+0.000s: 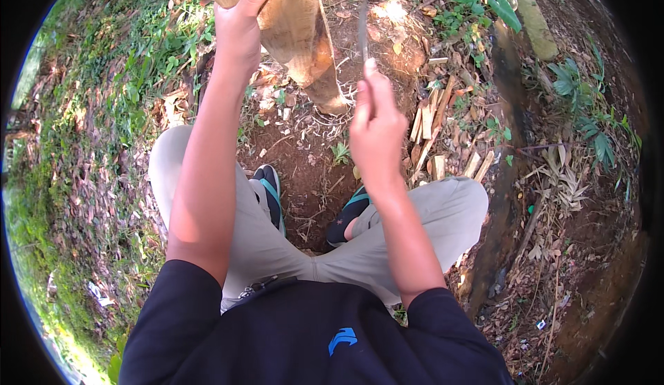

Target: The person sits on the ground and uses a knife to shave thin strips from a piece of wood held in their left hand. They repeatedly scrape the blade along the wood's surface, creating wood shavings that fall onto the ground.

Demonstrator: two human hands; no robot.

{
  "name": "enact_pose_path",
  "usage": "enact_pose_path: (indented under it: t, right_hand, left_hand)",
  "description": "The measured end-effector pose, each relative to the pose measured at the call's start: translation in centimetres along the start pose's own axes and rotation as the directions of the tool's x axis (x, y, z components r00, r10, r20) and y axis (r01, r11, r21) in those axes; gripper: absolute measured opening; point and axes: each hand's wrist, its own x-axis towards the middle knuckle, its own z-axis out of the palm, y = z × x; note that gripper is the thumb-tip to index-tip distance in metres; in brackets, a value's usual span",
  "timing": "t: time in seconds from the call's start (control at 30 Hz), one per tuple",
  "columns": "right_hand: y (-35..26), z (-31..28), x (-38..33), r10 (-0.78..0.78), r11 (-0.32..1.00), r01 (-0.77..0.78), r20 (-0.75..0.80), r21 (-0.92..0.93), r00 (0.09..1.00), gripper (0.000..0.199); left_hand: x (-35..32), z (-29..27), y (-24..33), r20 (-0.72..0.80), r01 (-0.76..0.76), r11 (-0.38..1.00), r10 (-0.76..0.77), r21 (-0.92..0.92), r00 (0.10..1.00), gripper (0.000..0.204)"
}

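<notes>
My left hand (238, 29) grips a broad, light brown wooden board (294, 22) near the top of the view, its thumb lying over the wood. The board slants down to the right and narrows to a tip low over the soil; part of it runs out of the picture. To the right of the board, my right hand (377, 126) is closed round the handle of a knife (363, 32). The knife's narrow grey blade points away from me, apart from the board. Most of the handle is hidden by my fingers.
Split wood sticks (430, 119) lie on the ground right of my right hand. My shoes (268, 188) stand on bare soil between my bent knees. Leaf litter and green plants (162, 60) spread to the left; a dark log (508, 101) lies along the right.
</notes>
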Motion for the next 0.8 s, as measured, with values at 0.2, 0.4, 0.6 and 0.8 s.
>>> enact_pose_path:
  t: [0.2,0.4,0.6,0.8]
  right_hand:
    - [4.1,2.7,-1.0,0.051,0.962,0.002,0.189,-0.272,0.981,0.028]
    - [0.5,0.5,-0.2,0.017,0.988,-0.007,0.062,-0.152,0.998,0.028]
    - [4.1,2.4,-0.9,0.084,0.949,-0.015,0.208,-0.316,0.974,0.029]
    - [1.7,1.3,0.2,-0.114,0.986,0.110,-0.026,-0.124,0.993,0.033]
  left_hand:
    - [0.5,-0.3,0.4,0.053,-0.053,0.998,0.055,-0.037,0.997,0.052]
    - [0.1,0.2,-0.3,0.014,-0.063,0.998,0.063,-0.023,0.998,0.052]
    - [0.1,0.5,0.4,0.032,-0.054,0.997,0.055,-0.059,0.998,0.049]
    - [-0.5,1.1,0.3,0.028,-0.065,0.998,0.065,-0.007,0.997,0.048]
